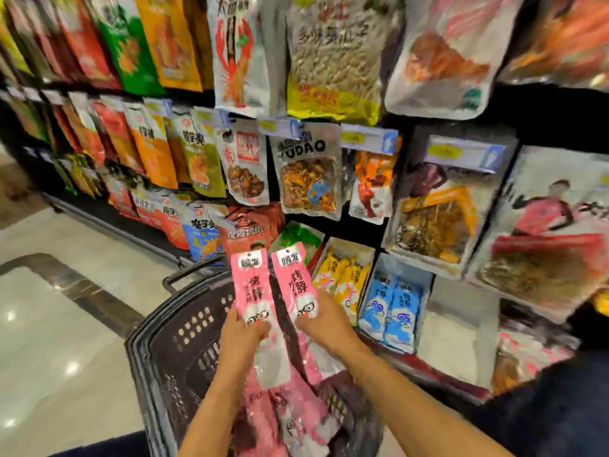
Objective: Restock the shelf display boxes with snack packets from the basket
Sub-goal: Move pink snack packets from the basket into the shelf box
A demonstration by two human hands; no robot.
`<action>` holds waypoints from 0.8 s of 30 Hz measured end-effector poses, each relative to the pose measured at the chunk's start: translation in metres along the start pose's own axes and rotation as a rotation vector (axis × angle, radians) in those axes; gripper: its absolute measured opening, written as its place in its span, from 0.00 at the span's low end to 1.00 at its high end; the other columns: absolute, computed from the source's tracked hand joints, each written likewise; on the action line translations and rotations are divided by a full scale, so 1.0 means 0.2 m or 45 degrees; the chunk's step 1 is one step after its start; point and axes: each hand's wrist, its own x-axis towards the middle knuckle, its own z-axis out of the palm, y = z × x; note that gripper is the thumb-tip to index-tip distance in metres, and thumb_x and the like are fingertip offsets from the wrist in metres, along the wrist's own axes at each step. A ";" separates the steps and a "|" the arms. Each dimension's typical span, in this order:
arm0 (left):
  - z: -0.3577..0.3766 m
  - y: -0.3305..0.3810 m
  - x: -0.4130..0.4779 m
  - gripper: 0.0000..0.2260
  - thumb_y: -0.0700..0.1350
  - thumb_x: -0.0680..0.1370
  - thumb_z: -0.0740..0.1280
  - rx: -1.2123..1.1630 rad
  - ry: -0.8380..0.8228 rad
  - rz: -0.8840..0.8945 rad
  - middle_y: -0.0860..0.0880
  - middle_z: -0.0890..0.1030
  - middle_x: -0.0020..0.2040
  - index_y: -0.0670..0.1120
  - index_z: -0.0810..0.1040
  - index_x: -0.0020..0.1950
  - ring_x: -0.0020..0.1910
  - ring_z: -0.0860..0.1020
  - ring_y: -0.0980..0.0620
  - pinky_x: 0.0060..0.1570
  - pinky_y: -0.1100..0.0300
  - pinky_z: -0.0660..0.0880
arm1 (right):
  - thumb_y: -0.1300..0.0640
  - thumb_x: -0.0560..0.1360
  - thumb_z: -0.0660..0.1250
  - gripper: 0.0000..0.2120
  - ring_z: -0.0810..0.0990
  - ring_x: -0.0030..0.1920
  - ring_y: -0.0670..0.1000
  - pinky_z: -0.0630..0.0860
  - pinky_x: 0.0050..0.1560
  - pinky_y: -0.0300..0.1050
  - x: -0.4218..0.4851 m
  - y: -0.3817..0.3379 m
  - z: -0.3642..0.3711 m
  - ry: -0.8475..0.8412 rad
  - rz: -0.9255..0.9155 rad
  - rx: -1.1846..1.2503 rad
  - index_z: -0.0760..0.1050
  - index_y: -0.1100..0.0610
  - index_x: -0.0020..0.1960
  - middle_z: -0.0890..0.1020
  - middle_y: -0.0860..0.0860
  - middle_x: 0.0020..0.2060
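Holding a pink packet [252,285], the left hand [242,334] curls round its bottom end; the right hand [326,321] grips a second packet [295,282]. At 6 o'clock the basket [171,357] holds more. At 3 o'clock one box [349,244] holds yellow packets [342,278], the next box [426,291] blue packets [392,311]. Shiny floor [49,324] lies at 9 o'clock.

Ranged side by side on the bottom shelf [458,328], touching: an open display box [346,247] of upright yellow packets [342,275] and, to its right, a second display box [397,266] of blue packets [392,308], with a green carton [300,233] just to the left. Above, hung in rows behind price tags [369,138]: larger snack bags [308,173]. At the foot of the shelf unit, over glossy pale floor [49,341] crossed by a dark stripe [82,291]: a dark perforated plastic basket [171,341] holding pink packets [280,418].
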 end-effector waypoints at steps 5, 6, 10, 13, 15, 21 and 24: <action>0.29 0.18 -0.08 0.17 0.30 0.70 0.71 0.054 -0.307 0.138 0.44 0.84 0.46 0.47 0.78 0.55 0.37 0.80 0.49 0.37 0.62 0.77 | 0.61 0.71 0.70 0.19 0.79 0.48 0.52 0.77 0.46 0.46 -0.21 -0.01 -0.35 0.240 0.026 0.080 0.70 0.49 0.59 0.80 0.50 0.50; 0.36 0.19 -0.08 0.17 0.30 0.71 0.71 0.055 -0.364 0.165 0.44 0.84 0.46 0.46 0.78 0.55 0.39 0.81 0.48 0.38 0.60 0.77 | 0.59 0.71 0.70 0.20 0.79 0.49 0.51 0.76 0.45 0.45 -0.22 0.02 -0.40 0.281 0.061 0.095 0.70 0.50 0.60 0.80 0.49 0.49; 0.65 0.21 -0.08 0.17 0.34 0.70 0.73 0.112 -0.515 0.188 0.46 0.85 0.47 0.46 0.79 0.56 0.40 0.83 0.49 0.39 0.58 0.79 | 0.58 0.68 0.71 0.21 0.81 0.49 0.51 0.79 0.50 0.51 -0.23 0.23 -0.60 0.394 0.252 0.172 0.71 0.49 0.59 0.81 0.48 0.49; 0.88 0.16 -0.04 0.16 0.36 0.71 0.73 0.182 -0.659 0.143 0.46 0.85 0.50 0.45 0.79 0.58 0.46 0.84 0.47 0.45 0.53 0.80 | 0.61 0.69 0.71 0.18 0.81 0.50 0.51 0.77 0.49 0.46 -0.23 0.38 -0.72 0.511 0.357 0.234 0.71 0.47 0.55 0.81 0.48 0.49; 1.04 0.11 -0.03 0.18 0.37 0.72 0.73 0.218 -0.763 0.078 0.45 0.84 0.55 0.43 0.78 0.61 0.51 0.83 0.46 0.51 0.51 0.80 | 0.61 0.69 0.71 0.18 0.80 0.50 0.51 0.73 0.46 0.42 -0.24 0.50 -0.79 0.562 0.443 0.252 0.71 0.47 0.55 0.80 0.47 0.48; 1.48 -0.11 -0.03 0.15 0.39 0.73 0.72 0.391 -0.853 -0.097 0.45 0.81 0.54 0.41 0.76 0.59 0.49 0.80 0.46 0.41 0.59 0.77 | 0.60 0.69 0.71 0.22 0.79 0.51 0.52 0.73 0.47 0.43 -0.23 0.90 -0.97 0.611 0.687 0.252 0.71 0.53 0.61 0.80 0.49 0.51; 1.68 -0.19 -0.04 0.12 0.34 0.73 0.71 0.456 -0.922 -0.137 0.42 0.82 0.47 0.37 0.77 0.56 0.41 0.80 0.47 0.30 0.64 0.74 | 0.63 0.70 0.70 0.22 0.79 0.48 0.52 0.73 0.41 0.41 -0.19 1.09 -1.06 0.617 0.765 0.241 0.71 0.54 0.62 0.81 0.51 0.51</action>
